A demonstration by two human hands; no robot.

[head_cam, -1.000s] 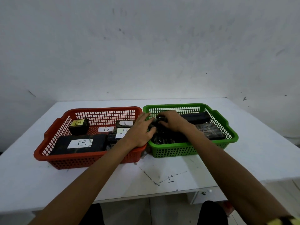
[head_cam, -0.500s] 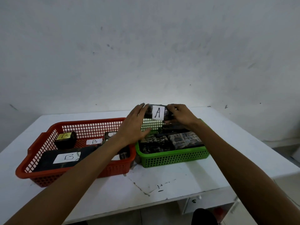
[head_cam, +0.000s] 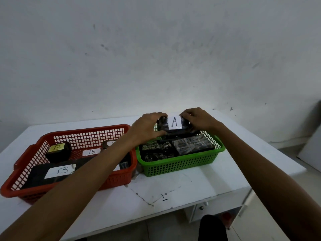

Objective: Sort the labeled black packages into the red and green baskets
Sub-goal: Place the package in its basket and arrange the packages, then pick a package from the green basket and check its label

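Observation:
A black package with a white label marked A [head_cam: 174, 122] is held up over the back of the green basket [head_cam: 180, 165]. My left hand [head_cam: 146, 126] grips its left end and my right hand [head_cam: 197, 119] grips its right end. Several black packages lie in the green basket below. The red basket [head_cam: 73, 134] on the left holds black packages labeled B [head_cam: 60, 171], one with a yellow label [head_cam: 58, 150]. My left forearm hides part of the red basket's contents.
Both baskets stand side by side on a white table [head_cam: 173, 190] against a grey-white wall. A drawer unit [head_cam: 217, 209] sits under the table's right front. The table's right edge runs close beside the green basket.
Both hands have lifted the A package out of the green basket and hold it up with its label facing me. The view has shifted, so the baskets sit further left.

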